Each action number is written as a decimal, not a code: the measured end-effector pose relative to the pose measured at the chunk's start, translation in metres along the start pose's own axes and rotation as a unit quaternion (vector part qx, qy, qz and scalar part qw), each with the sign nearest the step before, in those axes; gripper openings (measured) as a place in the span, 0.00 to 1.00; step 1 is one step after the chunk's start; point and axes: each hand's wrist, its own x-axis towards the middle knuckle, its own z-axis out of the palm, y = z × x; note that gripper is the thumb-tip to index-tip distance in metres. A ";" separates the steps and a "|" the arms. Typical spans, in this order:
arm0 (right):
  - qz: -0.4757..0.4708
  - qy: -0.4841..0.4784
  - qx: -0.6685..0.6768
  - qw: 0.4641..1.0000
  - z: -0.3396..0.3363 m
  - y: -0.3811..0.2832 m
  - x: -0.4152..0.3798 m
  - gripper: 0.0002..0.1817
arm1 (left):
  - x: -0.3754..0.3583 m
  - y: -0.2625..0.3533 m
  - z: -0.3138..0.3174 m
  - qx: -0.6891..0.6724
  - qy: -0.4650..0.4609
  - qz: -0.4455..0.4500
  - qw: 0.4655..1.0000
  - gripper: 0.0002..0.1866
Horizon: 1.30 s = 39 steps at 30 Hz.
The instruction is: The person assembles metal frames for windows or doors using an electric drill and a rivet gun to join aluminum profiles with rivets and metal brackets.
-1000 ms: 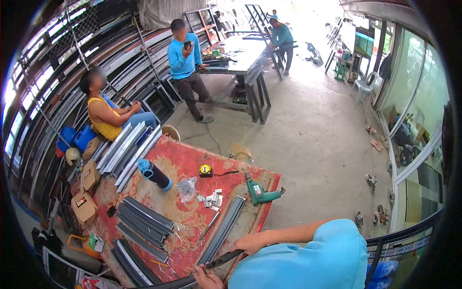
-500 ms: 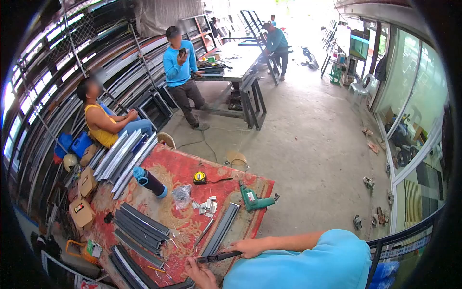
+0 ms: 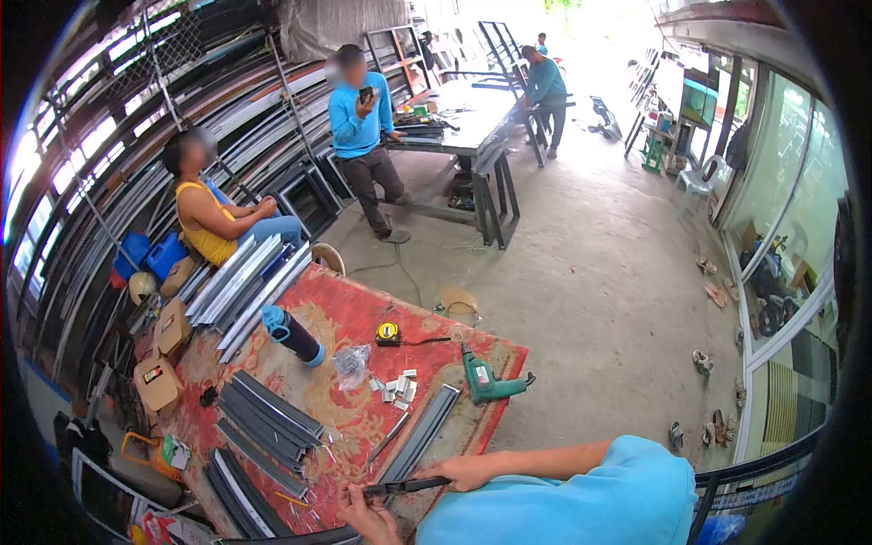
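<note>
At the bottom of the view my right hand grips one end of a dark tool. My left hand is closed around the tool's other end, where a dark strip also runs; its fingertips are partly hidden. Just beyond the hands, grey metal profiles lie on the red table. A green drill rests near the table's right edge. Small cut metal pieces lie beside a clear plastic bag.
A yellow tape measure, a blue bottle and dark profile bundles are on the table. A seated person is at the left. Two standing people are near a far worktable.
The view has shifted, so the room and table appear a little further right. Both hands remain at the tool, and the standing person still holds up a phone.
</note>
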 end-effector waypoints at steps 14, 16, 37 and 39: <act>-0.058 0.011 0.005 0.998 0.017 0.017 0.023 0.40 | -0.002 -0.034 0.003 -0.048 0.104 0.032 0.993 0.20; -0.063 0.020 0.027 0.997 0.013 0.008 0.017 0.41 | 0.003 0.004 0.004 -0.200 0.124 -0.100 0.967 0.17; -0.022 -0.025 0.066 0.997 0.006 -0.003 -0.006 0.45 | 0.002 0.014 0.024 -0.452 0.089 -0.179 0.870 0.14; -0.029 -0.020 0.056 0.998 0.008 0.000 -0.007 0.46 | 0.001 0.012 0.026 -0.443 0.091 -0.168 0.876 0.13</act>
